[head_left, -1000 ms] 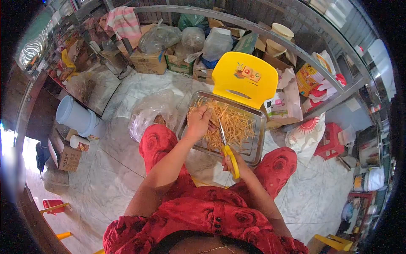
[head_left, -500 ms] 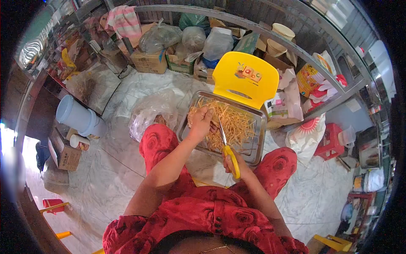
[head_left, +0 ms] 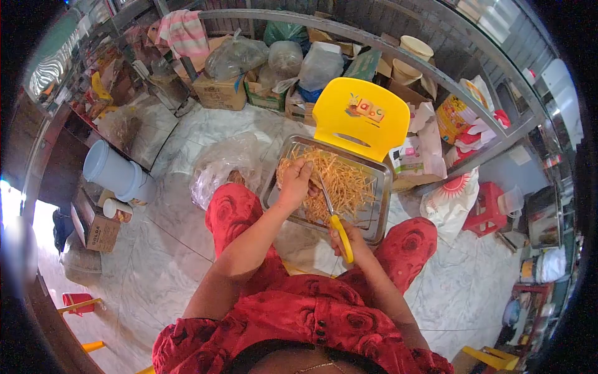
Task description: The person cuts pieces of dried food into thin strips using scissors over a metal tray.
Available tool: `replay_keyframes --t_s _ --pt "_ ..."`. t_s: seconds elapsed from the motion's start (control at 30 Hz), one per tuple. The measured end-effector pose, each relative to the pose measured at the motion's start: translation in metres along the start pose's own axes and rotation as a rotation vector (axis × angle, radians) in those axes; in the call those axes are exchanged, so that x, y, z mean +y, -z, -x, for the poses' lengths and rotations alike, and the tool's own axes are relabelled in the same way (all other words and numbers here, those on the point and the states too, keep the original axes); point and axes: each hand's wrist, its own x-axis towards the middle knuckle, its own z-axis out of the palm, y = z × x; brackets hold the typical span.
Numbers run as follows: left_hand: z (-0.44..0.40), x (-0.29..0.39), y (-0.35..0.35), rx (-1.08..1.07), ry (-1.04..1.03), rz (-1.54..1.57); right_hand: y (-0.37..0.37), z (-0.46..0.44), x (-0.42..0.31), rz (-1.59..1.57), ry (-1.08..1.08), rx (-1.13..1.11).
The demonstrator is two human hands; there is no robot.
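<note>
My right hand point(head_left: 352, 242) grips a pair of scissors point(head_left: 340, 230) by the yellow handles. The metal blades point up and left over the tray, with their tips beside my left hand point(head_left: 296, 183). The fingers of that hand are closed on a small brownish piece, mostly hidden, whose kind I cannot make out. Beneath both lies a metal tray point(head_left: 381, 228) heaped with thin, pale orange-brown strips point(head_left: 349, 188). The tray rests on the seat side of a small yellow chair point(head_left: 361, 112) with a printed backrest.
A clear plastic bag point(head_left: 227, 162) with something brown inside sits left of the tray. Cardboard boxes point(head_left: 219, 93) and stuffed bags line the back. A light blue bucket point(head_left: 109, 168) lies to the left. On the right are a white sack point(head_left: 450, 202) and a red stool point(head_left: 486, 210).
Both hands stay in nearly the same place over the tray. The scissors have shifted slightly, and the blades look a little less spread.
</note>
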Motion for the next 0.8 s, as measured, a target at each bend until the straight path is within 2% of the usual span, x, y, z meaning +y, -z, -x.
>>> replay_keyframes --t_s 0.17,0.3,0.4,0.8 --pt "0.010 0.001 -0.008 0.015 0.054 -0.063 0.004 -0.006 0.013 0.054 0.067 -0.033" --pt "0.007 -0.005 -0.007 -0.024 0.084 0.009 0.002 -0.004 0.009 0.081 0.087 -0.020" --pt "0.006 -0.007 -0.008 -0.012 0.082 0.002 0.002 -0.005 0.007 -0.002 0.025 -0.024" --pt "0.009 -0.002 -0.010 0.030 0.108 0.033 -0.001 0.000 0.000 0.078 0.001 0.052"
